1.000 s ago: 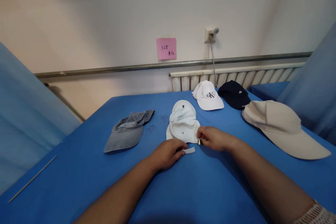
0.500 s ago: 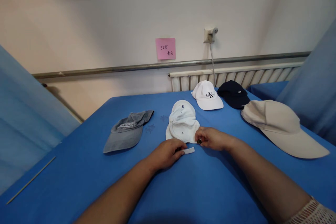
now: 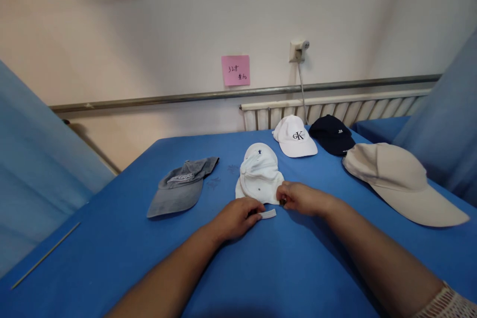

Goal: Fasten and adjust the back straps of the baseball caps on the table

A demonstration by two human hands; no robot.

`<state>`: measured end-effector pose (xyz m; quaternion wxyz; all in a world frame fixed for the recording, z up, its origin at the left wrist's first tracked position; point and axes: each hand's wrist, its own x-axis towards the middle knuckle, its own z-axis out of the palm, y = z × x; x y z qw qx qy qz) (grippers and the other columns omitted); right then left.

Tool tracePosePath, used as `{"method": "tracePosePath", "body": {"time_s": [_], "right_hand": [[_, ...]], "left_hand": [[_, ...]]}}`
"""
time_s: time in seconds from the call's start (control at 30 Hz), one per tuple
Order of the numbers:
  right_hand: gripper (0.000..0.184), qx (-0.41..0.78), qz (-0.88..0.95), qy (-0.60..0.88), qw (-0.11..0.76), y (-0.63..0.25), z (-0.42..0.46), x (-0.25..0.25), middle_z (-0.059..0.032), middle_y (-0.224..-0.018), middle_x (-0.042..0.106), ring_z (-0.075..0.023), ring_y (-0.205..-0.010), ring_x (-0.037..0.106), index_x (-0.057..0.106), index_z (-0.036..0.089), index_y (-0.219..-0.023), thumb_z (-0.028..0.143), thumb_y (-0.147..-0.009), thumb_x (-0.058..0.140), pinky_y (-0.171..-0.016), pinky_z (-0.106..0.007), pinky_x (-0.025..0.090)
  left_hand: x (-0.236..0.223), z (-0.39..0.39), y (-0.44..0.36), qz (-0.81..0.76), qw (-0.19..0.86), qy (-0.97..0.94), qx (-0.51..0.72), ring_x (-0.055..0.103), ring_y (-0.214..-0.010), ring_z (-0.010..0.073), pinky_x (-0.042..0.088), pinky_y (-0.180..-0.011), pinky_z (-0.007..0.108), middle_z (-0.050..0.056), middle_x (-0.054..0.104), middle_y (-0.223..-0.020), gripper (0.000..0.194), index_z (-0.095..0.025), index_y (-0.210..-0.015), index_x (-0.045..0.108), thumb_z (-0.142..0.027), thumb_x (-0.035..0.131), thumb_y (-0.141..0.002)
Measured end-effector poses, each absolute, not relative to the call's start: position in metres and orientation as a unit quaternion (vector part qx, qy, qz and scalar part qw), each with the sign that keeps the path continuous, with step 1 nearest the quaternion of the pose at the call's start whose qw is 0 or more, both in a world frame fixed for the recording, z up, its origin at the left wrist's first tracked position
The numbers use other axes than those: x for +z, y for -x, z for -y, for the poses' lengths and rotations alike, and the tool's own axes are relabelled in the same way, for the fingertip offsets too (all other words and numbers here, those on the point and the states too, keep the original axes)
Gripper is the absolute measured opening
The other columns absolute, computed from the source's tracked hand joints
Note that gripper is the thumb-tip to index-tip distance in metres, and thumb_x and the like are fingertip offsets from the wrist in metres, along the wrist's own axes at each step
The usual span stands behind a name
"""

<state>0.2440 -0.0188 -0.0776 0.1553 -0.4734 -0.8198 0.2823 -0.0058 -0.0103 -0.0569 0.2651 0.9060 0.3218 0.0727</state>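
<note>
A pale white baseball cap [image 3: 259, 171] lies on the blue-covered table, its brim turned away from me and its back edge toward me. My left hand [image 3: 241, 216] is closed at the near left edge of the cap, with a short white strap [image 3: 268, 214] pinched between thumb and fingers, its end sticking out to the right. At the cap's near right corner, my right hand [image 3: 297, 197] is closed on the back edge, where a small dark metal buckle [image 3: 282, 202] shows under the fingertips. The strap's end and the buckle are apart.
A grey cap [image 3: 182, 186] rests to the left. Behind on the right are a white cap [image 3: 294, 136], a navy cap [image 3: 331, 134] and a large beige cap [image 3: 398, 179]. A thin stick [image 3: 45, 256] lies near the left edge. Blue curtains [image 3: 33, 169] hang at both sides.
</note>
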Motion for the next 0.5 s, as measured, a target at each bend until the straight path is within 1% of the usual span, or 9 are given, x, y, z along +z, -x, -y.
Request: {"method": "tracePosePath", "body": {"time_s": [0.1,0.2,0.3,0.4,0.5], "right_hand": [[0.023,0.273,0.828,0.465,0.156,-0.2436,0.0168,-0.0795,-0.0029,-0.093,0.062,-0.0154,-0.078,0.057,0.063,0.019,-0.092,0.008,-0.073,0.060,-0.069,-0.024,0.043],[0.020,0.266,0.827,0.471,0.152,-0.2433,0.0157,-0.0805,-0.0020,-0.089,0.061,-0.0153,-0.075,0.056,0.062,0.020,-0.092,0.011,-0.074,0.062,-0.066,-0.024,0.041],[0.018,0.263,0.825,0.477,0.153,-0.2428,0.0169,-0.0798,-0.0014,-0.085,0.061,-0.0149,-0.073,0.055,0.060,0.019,-0.090,0.011,-0.073,0.062,-0.064,-0.023,0.039],[0.017,0.258,0.819,0.485,0.166,-0.2420,0.0202,-0.0782,-0.0019,-0.086,0.062,-0.0144,-0.072,0.055,0.058,0.019,-0.088,0.011,-0.072,0.063,-0.062,-0.023,0.039],[0.017,0.263,0.811,0.493,0.173,-0.2406,0.0236,-0.0769,-0.0017,-0.084,0.062,-0.0136,-0.069,0.054,0.058,0.019,-0.089,0.011,-0.074,0.060,-0.060,-0.023,0.039]], "left_hand": [[-0.0566,0.0104,0.0057,-0.320,0.267,-0.906,0.073,0.061,-0.085,0.0176,0.045,-0.077,0.027,0.004,0.069,-0.096,0.022,-0.021,-0.104,0.066,-0.029,0.051,-0.089],[-0.0550,0.0108,0.0056,-0.318,0.266,-0.907,0.072,0.062,-0.085,0.0174,0.044,-0.077,0.026,0.003,0.069,-0.096,0.022,-0.021,-0.105,0.065,-0.027,0.051,-0.089],[-0.0531,0.0111,0.0056,-0.316,0.268,-0.907,0.072,0.061,-0.086,0.0174,0.044,-0.077,0.026,0.003,0.069,-0.097,0.021,-0.021,-0.104,0.065,-0.026,0.051,-0.089],[-0.0527,0.0110,0.0059,-0.316,0.271,-0.907,0.067,0.061,-0.086,0.0176,0.044,-0.076,0.026,0.003,0.069,-0.097,0.020,-0.021,-0.103,0.065,-0.026,0.052,-0.089],[-0.0541,0.0107,0.0064,-0.317,0.272,-0.906,0.068,0.061,-0.086,0.0175,0.044,-0.077,0.026,0.003,0.069,-0.096,0.020,-0.021,-0.104,0.065,-0.027,0.052,-0.089]]}}
